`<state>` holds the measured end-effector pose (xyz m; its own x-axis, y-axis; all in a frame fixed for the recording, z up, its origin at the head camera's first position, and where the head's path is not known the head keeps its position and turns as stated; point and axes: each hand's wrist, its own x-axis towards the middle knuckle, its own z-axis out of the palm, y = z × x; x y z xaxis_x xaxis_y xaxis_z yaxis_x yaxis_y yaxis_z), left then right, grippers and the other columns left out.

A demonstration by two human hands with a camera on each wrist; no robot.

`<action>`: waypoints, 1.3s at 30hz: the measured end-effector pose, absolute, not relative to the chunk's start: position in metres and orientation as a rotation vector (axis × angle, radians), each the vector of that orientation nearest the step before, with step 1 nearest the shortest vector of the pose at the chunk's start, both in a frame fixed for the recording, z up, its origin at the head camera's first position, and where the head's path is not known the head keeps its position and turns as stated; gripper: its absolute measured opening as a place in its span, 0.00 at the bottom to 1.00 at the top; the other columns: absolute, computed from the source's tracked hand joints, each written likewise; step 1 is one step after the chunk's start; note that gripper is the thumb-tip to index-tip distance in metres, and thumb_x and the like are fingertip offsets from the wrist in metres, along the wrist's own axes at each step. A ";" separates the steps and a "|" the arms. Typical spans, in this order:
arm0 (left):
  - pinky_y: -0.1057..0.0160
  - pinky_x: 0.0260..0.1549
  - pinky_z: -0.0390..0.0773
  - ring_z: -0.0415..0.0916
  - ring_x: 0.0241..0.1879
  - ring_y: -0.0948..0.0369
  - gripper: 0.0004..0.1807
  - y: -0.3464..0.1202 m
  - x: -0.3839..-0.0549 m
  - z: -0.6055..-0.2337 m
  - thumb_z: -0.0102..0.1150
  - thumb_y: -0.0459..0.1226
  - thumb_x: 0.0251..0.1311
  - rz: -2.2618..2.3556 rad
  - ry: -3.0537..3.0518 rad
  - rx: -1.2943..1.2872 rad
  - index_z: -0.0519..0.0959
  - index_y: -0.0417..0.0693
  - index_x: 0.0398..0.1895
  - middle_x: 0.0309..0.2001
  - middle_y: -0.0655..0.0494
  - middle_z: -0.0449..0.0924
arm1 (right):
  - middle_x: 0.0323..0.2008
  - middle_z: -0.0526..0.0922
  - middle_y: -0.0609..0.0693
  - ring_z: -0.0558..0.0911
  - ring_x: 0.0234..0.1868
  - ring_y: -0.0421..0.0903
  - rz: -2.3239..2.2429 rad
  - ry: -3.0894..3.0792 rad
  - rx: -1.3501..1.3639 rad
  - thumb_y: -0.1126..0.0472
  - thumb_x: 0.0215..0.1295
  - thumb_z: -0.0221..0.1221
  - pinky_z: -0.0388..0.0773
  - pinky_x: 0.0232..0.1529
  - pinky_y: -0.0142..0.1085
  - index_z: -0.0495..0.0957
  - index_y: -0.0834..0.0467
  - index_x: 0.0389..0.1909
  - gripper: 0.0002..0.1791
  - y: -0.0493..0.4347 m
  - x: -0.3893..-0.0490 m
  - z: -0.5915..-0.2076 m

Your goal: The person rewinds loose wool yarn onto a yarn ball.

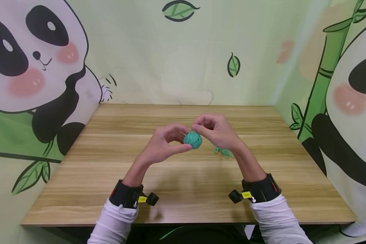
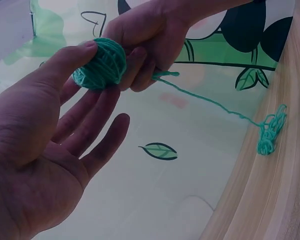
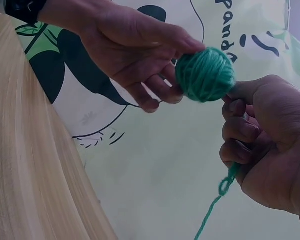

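Above the table, my left hand [image 1: 163, 142] holds a small ball of teal yarn [image 1: 193, 140] between thumb and fingertips. Close against the ball's upper right side is my right hand [image 1: 215, 130], its fingers curled round the yarn strand [image 3: 224, 187]. In the right wrist view the strand leaves the bottom of that fist with a small loop in it. The left wrist view shows it running on to a loose tangle of yarn [image 2: 271, 132] on the table. From the head view, the right wrist partly covers this tangle.
The wooden table [image 1: 109, 176] reaches back to a wall covering printed with pandas and leaves [image 1: 180, 64]. Black straps with small cameras sit on both wrists, the left camera [image 1: 152, 199] and the right camera [image 1: 235, 196] close over the front of the table.
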<state>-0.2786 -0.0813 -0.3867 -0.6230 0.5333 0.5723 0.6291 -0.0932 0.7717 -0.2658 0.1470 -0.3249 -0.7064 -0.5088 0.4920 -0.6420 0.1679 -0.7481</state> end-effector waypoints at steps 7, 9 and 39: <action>0.55 0.41 0.87 0.85 0.40 0.51 0.20 -0.081 -0.278 -0.386 0.72 0.24 0.57 -1.853 -2.013 -1.333 0.80 0.39 0.53 0.44 0.43 0.85 | 0.23 0.77 0.51 0.67 0.20 0.40 1.590 -2.311 1.105 0.73 0.73 0.58 0.63 0.21 0.24 0.82 0.70 0.38 0.05 0.148 -0.270 -0.332; 0.56 0.42 0.87 0.85 0.40 0.51 0.21 -0.081 -0.278 -0.386 0.71 0.23 0.56 -1.855 -2.013 -1.312 0.80 0.38 0.53 0.45 0.42 0.85 | 0.22 0.77 0.49 0.66 0.20 0.40 1.597 -2.317 1.092 0.72 0.74 0.58 0.62 0.21 0.25 0.82 0.70 0.39 0.05 0.149 -0.273 -0.335; 0.50 0.48 0.86 0.84 0.42 0.44 0.21 -0.079 -0.263 -0.363 0.67 0.17 0.56 -1.833 -1.803 -1.144 0.76 0.25 0.53 0.44 0.29 0.83 | 0.22 0.75 0.49 0.69 0.21 0.43 1.388 -2.573 0.955 0.54 0.76 0.60 0.65 0.20 0.30 0.85 0.55 0.34 0.12 0.163 -0.319 -0.385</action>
<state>-0.2635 -0.0792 -0.3629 -0.6251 0.2978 0.7215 0.7165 -0.1479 0.6818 -0.3185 0.1634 -0.3850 -0.8051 -0.4892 0.3354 -0.5489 0.4003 -0.7338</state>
